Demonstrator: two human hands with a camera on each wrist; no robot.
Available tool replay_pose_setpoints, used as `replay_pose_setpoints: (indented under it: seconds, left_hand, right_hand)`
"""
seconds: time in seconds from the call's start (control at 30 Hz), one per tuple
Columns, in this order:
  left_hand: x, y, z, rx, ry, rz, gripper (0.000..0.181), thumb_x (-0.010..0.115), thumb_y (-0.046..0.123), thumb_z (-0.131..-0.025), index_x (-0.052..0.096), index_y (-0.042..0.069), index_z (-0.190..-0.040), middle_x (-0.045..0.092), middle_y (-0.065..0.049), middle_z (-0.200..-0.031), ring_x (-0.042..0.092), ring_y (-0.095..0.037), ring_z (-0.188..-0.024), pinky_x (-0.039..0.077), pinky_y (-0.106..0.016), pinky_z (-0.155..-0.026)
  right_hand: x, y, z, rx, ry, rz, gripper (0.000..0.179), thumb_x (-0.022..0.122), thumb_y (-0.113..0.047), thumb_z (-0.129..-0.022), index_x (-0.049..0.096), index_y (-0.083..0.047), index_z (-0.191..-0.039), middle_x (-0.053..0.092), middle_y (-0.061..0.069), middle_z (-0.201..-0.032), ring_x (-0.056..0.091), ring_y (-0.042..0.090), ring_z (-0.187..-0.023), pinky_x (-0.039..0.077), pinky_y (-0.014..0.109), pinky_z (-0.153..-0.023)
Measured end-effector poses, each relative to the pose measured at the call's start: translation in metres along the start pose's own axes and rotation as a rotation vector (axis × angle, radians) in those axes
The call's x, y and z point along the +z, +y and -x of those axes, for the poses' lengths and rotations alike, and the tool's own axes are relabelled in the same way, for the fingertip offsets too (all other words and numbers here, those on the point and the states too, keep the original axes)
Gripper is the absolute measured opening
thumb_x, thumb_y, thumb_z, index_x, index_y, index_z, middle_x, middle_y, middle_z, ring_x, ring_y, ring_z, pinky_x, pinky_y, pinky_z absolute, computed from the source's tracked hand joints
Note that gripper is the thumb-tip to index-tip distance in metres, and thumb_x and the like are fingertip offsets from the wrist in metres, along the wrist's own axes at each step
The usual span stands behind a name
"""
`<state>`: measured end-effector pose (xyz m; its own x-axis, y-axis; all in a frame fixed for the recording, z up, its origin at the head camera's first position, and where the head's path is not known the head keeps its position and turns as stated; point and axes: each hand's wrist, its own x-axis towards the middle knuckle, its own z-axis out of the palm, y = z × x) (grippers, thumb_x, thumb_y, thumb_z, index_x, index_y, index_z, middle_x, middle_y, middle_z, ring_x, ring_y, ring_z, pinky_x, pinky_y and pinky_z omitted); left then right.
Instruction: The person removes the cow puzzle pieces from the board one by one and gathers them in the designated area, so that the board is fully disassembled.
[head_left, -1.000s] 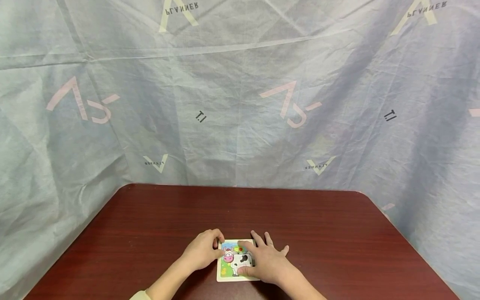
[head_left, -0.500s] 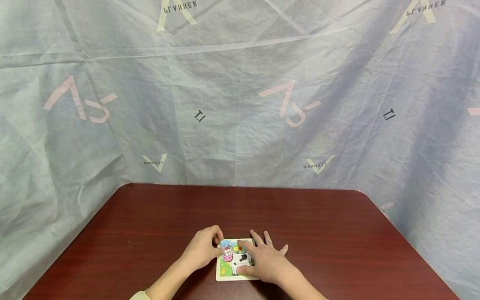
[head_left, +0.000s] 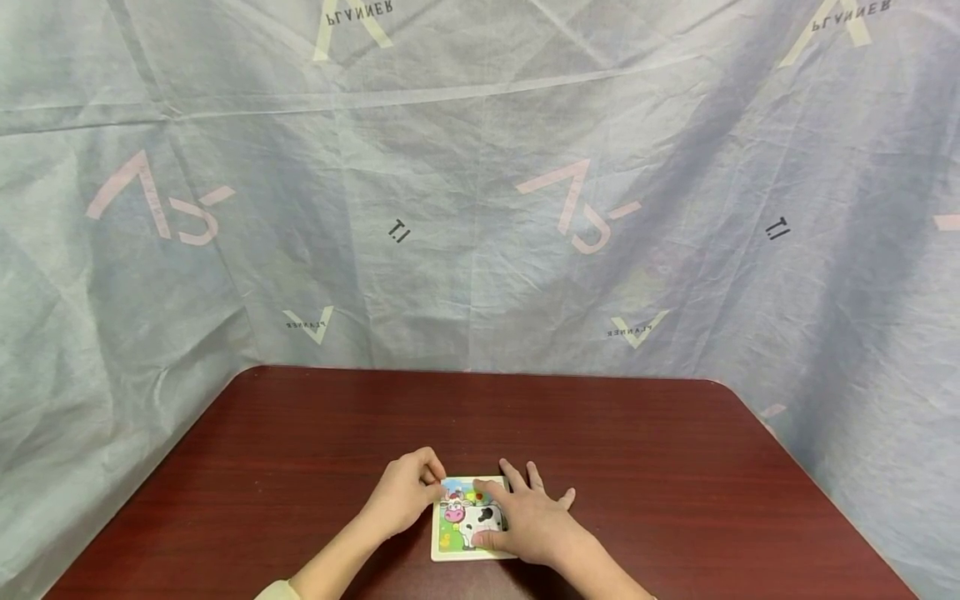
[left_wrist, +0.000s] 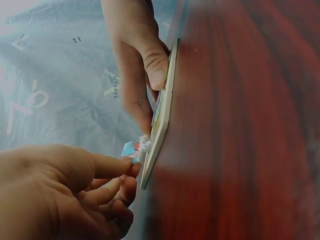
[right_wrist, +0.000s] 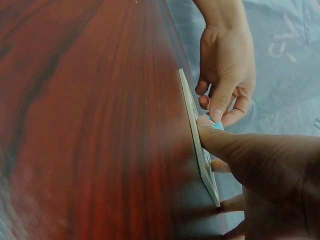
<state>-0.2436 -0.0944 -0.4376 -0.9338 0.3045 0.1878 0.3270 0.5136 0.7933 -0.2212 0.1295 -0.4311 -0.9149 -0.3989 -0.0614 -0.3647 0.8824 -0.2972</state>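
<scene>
A small jigsaw puzzle (head_left: 457, 542) in a pale frame lies on the table, showing a black-and-white cow on green and blue. At its upper left corner my left hand (head_left: 405, 496) pinches a light blue puzzle piece (left_wrist: 129, 149) between thumb and forefinger. In the left wrist view that piece is tilted up off the board (left_wrist: 162, 125). My right hand (head_left: 536, 521) rests on the right side of the puzzle, thumb and forefinger touching the picture, other fingers spread beyond the frame. The right hand covers part of the cow's hindquarters.
The dark red wooden table (head_left: 637, 442) has rounded far corners. A grey printed cloth (head_left: 480, 208) hangs behind it and along both sides.
My left hand has moved slightly up and away from me at the corner, lifting the piece it pinches. The right hand stays nearly still on the puzzle.
</scene>
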Motion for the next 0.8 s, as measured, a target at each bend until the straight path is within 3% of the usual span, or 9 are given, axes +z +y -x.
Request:
replay_pose_setpoints:
  seconds: [0.17, 0.27, 0.53, 0.8]
  left_hand:
    - [-0.002, -0.004, 0.000, -0.087, -0.010, 0.113, 0.010, 0.071, 0.002, -0.091, 0.063, 0.004, -0.097, 0.063, -0.002, -0.079, 0.059, -0.018, -0.073, 0.048, -0.034, -0.064]
    - [-0.004, -0.008, 0.000, -0.121, 0.020, 0.138, 0.010, 0.071, 0.003, -0.092, 0.063, 0.005, -0.098, 0.064, -0.002, -0.080, 0.058, -0.018, -0.075, 0.047, -0.035, -0.066]
    - [-0.021, -0.017, 0.002, -0.199, 0.154, 0.127, 0.010, 0.071, 0.002, -0.090, 0.066, 0.008, -0.097, 0.064, 0.000, -0.079, 0.055, -0.018, -0.074, 0.045, -0.034, -0.066]
    - [-0.041, -0.030, 0.011, -0.261, 0.175, 0.125, 0.009, 0.070, 0.003, -0.092, 0.067, 0.007, -0.099, 0.065, -0.001, -0.082, 0.055, -0.018, -0.076, 0.045, -0.034, -0.066]
  right_hand:
    - [0.000, 0.000, 0.000, 0.002, -0.001, 0.008, 0.075, 0.069, -0.067, -0.083, 0.051, -0.034, -0.147, 0.033, 0.013, -0.160, 0.027, 0.054, -0.143, 0.020, 0.092, -0.081]
    - [0.000, -0.001, 0.000, 0.001, -0.001, 0.009, 0.075, 0.069, -0.067, -0.083, 0.051, -0.033, -0.147, 0.033, 0.014, -0.160, 0.027, 0.054, -0.142, 0.020, 0.092, -0.081]
    - [0.000, -0.002, 0.001, -0.008, 0.013, 0.005, 0.074, 0.071, -0.064, -0.083, 0.051, -0.032, -0.146, 0.034, 0.014, -0.159, 0.028, 0.054, -0.142, 0.021, 0.092, -0.080]
    - [-0.001, -0.002, 0.002, -0.009, 0.010, -0.007, 0.074, 0.071, -0.063, -0.083, 0.050, -0.032, -0.147, 0.033, 0.014, -0.160, 0.026, 0.054, -0.143, 0.019, 0.092, -0.081]
